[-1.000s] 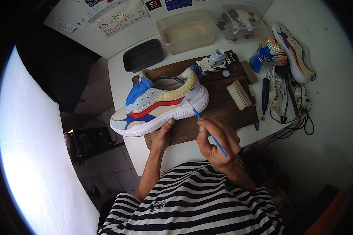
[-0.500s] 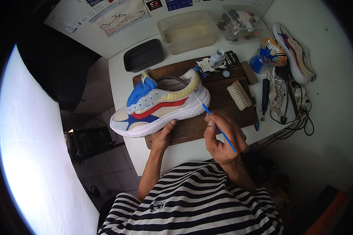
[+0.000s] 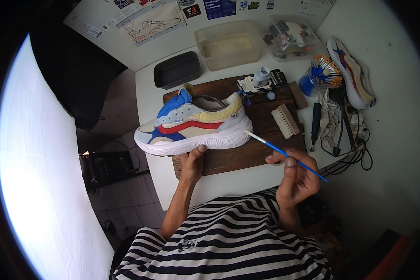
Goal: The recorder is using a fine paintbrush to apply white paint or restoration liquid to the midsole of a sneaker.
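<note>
My left hand [image 3: 192, 164] grips a multicoloured sneaker [image 3: 191, 128] from below, its thumb pressed on the white sole. The shoe is tilted so its side faces me, toe to the left, with red, blue, cream and yellow panels. A dark coiled spring [image 3: 209, 98] shows in its opening. In my right hand [image 3: 297, 179] a thin paintbrush [image 3: 284, 152] with a blue handle is pinched between thumb and fingers. Its pale bristle tip is at the heel end of the sole; whether it touches I cannot tell. Beneath the shoe lies a dark wooden board [image 3: 219, 161].
A small open bottle [image 3: 261, 77] and its round cap [image 3: 270, 95] stand behind the shoe. A scrub brush [image 3: 285, 120] lies at right, near a jar of paintbrushes [image 3: 308, 84] and a second sneaker [image 3: 350, 72]. Behind are a black tray [image 3: 177, 70] and a clear tub [image 3: 228, 45].
My right hand has drawn the paintbrush back from the shoe's heel collar, down and to the right. The sneaker has turned slightly, showing its side more squarely.
</note>
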`<state>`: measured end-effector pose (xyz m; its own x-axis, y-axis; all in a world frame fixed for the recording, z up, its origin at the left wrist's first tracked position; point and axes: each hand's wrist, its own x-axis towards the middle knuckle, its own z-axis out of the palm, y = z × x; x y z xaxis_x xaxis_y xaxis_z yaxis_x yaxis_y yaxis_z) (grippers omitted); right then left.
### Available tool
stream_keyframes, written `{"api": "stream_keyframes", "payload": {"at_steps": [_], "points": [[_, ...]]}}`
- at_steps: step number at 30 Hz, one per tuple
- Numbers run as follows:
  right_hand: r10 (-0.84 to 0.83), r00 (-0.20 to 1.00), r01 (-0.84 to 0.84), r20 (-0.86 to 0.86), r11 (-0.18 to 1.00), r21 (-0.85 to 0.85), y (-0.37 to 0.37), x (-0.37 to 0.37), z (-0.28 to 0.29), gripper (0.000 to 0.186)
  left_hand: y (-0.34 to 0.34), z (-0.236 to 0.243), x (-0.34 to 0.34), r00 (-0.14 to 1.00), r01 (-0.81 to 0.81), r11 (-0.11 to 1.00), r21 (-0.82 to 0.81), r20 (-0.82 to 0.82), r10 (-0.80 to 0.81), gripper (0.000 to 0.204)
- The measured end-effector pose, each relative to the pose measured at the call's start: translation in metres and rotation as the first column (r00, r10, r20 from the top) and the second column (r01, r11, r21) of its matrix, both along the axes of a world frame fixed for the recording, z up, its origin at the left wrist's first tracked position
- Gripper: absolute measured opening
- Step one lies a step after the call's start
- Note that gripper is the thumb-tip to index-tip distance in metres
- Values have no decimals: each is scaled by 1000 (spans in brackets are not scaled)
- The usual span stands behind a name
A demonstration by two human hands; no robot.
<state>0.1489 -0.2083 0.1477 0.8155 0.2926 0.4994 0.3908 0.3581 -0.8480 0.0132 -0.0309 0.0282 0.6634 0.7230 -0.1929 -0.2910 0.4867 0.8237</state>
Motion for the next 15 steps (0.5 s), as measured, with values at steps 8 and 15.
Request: {"api": "stream_keyframes", "payload": {"at_steps": [8, 15], "points": [[-197, 928, 226, -316, 973, 56, -70, 39, -4, 23, -14, 29, -1, 996, 69, 990, -124, 71, -61, 58], [-156, 934, 189, -321, 979, 74, -79, 42, -10, 23, -32, 26, 3, 985, 168, 965, -201, 8, -170, 69]]}}
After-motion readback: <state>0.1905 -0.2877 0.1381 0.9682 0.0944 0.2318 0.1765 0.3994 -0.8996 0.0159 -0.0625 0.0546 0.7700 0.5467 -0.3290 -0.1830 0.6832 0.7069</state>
